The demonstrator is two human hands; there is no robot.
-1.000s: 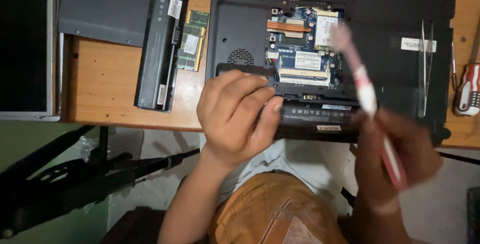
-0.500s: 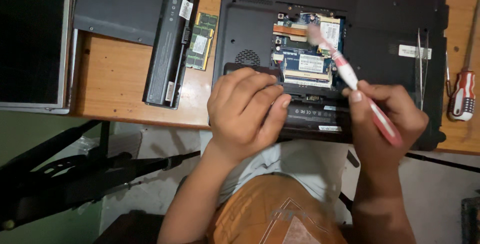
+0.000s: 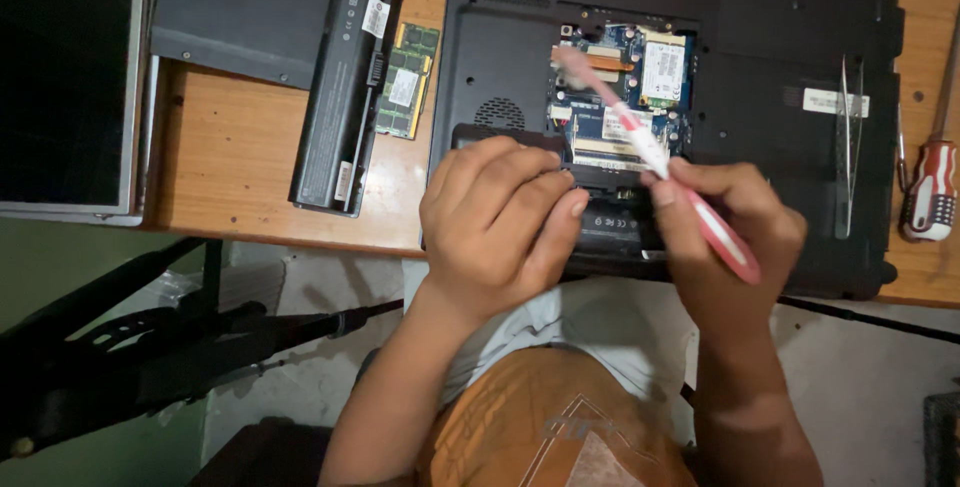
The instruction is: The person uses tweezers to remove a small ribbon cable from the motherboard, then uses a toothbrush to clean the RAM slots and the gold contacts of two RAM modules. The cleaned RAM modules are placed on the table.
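I log: right hand (image 3: 725,237) clenched on a slim pink-and-white plastic toothbrush (image 3: 660,162), bristles up ahead on the exposed blue circuit board (image 3: 620,97). Left hand (image 3: 495,222) curled loosely, grasping nothing, resting on the matte black upturned laptop (image 3: 780,47). Scuffed wooden table (image 3: 230,162) beneath; long black battery (image 3: 345,77) further left.
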